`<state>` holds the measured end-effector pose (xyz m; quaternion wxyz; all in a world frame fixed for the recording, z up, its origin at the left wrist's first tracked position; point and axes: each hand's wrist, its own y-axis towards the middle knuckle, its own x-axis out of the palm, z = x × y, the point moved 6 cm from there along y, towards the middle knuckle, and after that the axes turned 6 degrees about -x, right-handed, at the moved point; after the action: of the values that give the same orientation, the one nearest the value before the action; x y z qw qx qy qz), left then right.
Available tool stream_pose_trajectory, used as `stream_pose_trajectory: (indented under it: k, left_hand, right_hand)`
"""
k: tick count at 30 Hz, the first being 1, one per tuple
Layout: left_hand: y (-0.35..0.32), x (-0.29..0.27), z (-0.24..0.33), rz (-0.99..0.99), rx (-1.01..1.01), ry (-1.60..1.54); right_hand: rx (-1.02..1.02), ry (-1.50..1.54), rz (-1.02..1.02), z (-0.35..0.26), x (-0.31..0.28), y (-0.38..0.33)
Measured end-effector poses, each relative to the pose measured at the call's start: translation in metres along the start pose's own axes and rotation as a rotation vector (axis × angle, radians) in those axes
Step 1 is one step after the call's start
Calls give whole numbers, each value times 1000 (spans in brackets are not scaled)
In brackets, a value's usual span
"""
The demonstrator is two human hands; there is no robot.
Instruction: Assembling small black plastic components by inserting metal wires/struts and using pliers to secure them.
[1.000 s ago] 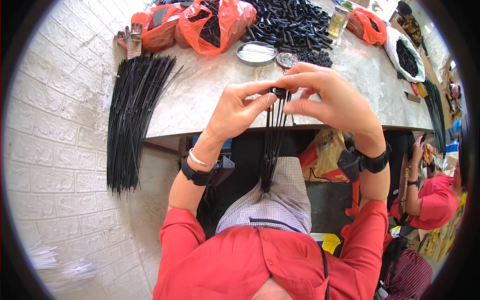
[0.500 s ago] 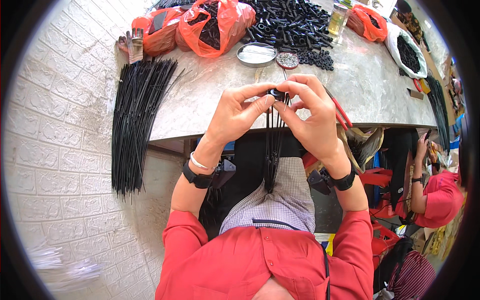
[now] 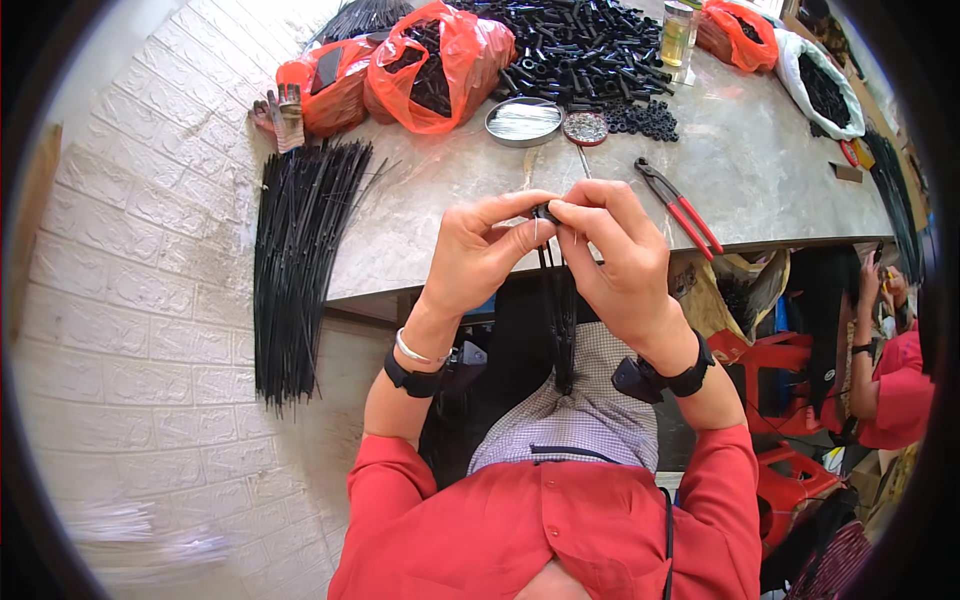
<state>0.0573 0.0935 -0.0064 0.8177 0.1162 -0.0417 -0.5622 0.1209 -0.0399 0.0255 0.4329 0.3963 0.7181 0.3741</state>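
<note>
Just in front of the table edge, my left hand (image 3: 478,250) pinches a small black round part (image 3: 544,211) between thumb and fingertips. My right hand (image 3: 622,258) closes on the same part from the other side, index finger bent over its top. Several thin black rods (image 3: 562,330), like umbrella ribs, hang from beneath the fingers down to my lap. Fine pale wire ends poke out by both thumbs. The fingertips cover most of the round part, so how the wire runs through it is hidden.
Red-handled pliers (image 3: 690,215) lie right of my hands. Beyond are a tin of white pins (image 3: 525,121), a red dish of tiny metal pieces (image 3: 586,128) and heaped black tubes (image 3: 590,60). A rod bundle (image 3: 312,270) overhangs at left. A co-worker's red sleeve (image 3: 900,390) shows at right.
The view has shifted, so the table's things sit further right and lower. My right fingers have drawn in tighter over the round part. The pliers, partly hidden before, now show fully.
</note>
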Motion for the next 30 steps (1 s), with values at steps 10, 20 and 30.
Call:
stream_pose_trajectory:
  k: [10, 20, 30]
  left_hand:
    - [-8, -2, 1, -77, -22, -65]
    - [-6, 4, -4, -127, 3, -197]
    - [2, 19, -9, -49, 22, -253]
  right_hand:
    - [317, 371, 31, 0, -8, -20]
    - [332, 465, 84, 6, -9, -30]
    - [290, 367, 154, 13, -13, -32]
